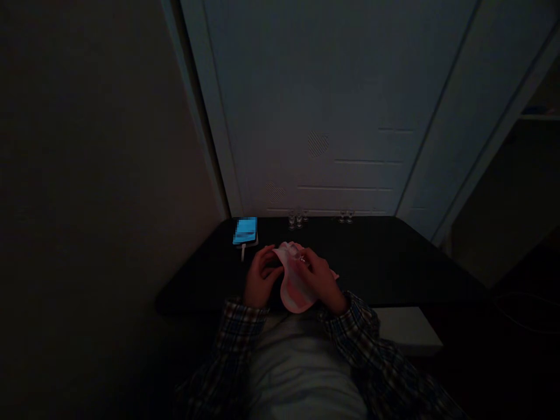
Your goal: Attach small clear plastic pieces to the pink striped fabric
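Note:
Above the front of the dark table, a pink and white cloth hangs between my two hands. My left hand is closed on the cloth's left edge, with fingers curled and thumb reaching toward it. My right hand grips a small clear glass that lies tilted against the upper part of the cloth. Part of the glass is hidden by my right fingers and the folds. The dim light blurs the fingertips.
On the black table, several small stemmed glasses stand at the back, with two more glasses to their right. A phone with a lit blue screen lies at the left. A white panel juts out below the front edge.

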### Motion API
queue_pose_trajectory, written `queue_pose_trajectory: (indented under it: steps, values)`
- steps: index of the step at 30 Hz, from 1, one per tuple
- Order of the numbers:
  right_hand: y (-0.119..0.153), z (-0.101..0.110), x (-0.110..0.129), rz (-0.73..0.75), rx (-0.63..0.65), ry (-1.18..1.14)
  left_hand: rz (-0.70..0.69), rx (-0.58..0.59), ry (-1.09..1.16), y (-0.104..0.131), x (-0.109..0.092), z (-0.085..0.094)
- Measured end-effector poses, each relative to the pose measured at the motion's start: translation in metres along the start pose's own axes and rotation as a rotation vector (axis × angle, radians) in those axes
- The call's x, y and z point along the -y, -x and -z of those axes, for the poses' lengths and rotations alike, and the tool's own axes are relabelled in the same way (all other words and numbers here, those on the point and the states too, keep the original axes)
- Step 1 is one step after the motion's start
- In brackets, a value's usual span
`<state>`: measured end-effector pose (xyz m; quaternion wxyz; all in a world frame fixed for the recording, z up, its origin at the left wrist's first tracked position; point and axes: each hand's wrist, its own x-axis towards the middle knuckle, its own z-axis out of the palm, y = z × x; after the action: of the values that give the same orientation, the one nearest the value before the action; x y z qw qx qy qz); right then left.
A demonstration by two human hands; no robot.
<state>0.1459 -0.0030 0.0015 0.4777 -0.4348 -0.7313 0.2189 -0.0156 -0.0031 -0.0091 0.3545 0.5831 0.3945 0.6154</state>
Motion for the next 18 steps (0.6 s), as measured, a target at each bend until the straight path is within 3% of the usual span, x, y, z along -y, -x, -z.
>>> queue_pose_trajectory:
  steps: [6,13,15,18]
  values:
    - [0.0,-0.001,-0.0003,-0.006,-0.01,0.008,-0.001,-0.06,0.017,-0.0007,0.0022,0.0012]
    - [-0.0016,-0.0026,-0.0007,0.105,0.053,0.022,0.003,0.113,0.031,0.0019,0.0002,-0.0001]
    - [-0.0013,-0.0026,-0.0004,0.12,0.008,-0.002,0.017,0.148,0.04,0.0022,0.0,-0.0006]
    - [-0.0005,-0.0015,0.0015,0.11,-0.126,-0.051,0.029,0.105,0.031,0.0014,0.0018,-0.0006]
